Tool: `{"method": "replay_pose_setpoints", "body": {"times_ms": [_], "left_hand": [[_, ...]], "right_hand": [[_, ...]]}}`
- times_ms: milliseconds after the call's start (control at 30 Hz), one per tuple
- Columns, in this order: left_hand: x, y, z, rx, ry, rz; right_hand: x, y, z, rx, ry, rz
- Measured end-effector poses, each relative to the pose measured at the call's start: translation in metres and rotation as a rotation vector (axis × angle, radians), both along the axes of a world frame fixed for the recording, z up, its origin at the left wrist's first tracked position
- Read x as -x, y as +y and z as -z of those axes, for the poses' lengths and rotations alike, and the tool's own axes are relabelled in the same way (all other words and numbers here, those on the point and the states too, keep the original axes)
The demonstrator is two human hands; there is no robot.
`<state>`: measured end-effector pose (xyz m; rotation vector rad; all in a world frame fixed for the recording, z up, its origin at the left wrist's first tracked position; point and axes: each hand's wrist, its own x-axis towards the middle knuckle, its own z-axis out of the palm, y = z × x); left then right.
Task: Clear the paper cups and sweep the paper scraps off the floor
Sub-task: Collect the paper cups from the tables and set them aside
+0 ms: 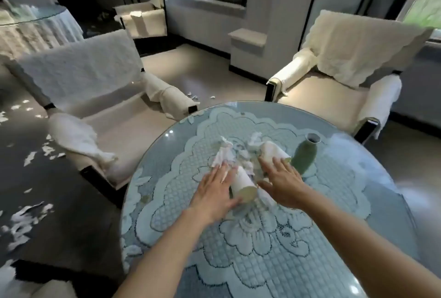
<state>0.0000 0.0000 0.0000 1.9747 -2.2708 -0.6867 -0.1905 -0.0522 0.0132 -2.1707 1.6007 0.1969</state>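
Paper cup (pixel 242 184) lies sideways, centre of the bench (pixel 262 262), mouth toward me, between my open left hand (pixel 213 192) and open right hand (pixel 282 184), left nearer.

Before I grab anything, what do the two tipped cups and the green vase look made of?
Near cup: matte white paper, apparently; thin rim at the open mouth. Far cup: looks the same. Green vase: probably glazed ceramic, smooth with a soft sheen, though unsure.

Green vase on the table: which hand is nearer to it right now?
Right. The right hand lies just left of the green vase, fingertips at a tipped paper cup. The left hand is farther, beyond the nearer tipped cup.
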Motion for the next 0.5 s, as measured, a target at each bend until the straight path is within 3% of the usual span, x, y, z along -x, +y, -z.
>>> {"method": "replay_pose_setpoints", "body": {"times_ms": [167,300,400,500], "left_hand": [[-0.009,-0.047,0.032,-0.069,-0.123,0.348],[-0.009,-0.072,0.047,0.014,-0.262,0.54],[-0.011,-0.078,0.053,0.09,-0.237,0.543],[-0.026,-0.074,0.054,0.152,-0.052,0.378]], "right_hand": [[-0.003,-0.017,0.008,-0.037,-0.079,0.183],[-0.014,-0.014,0.009,-0.036,-0.116,0.223],[-0.018,-0.008,0.017,-0.077,-0.087,0.236],[-0.024,-0.008,0.025,-0.097,-0.072,0.283]]}}
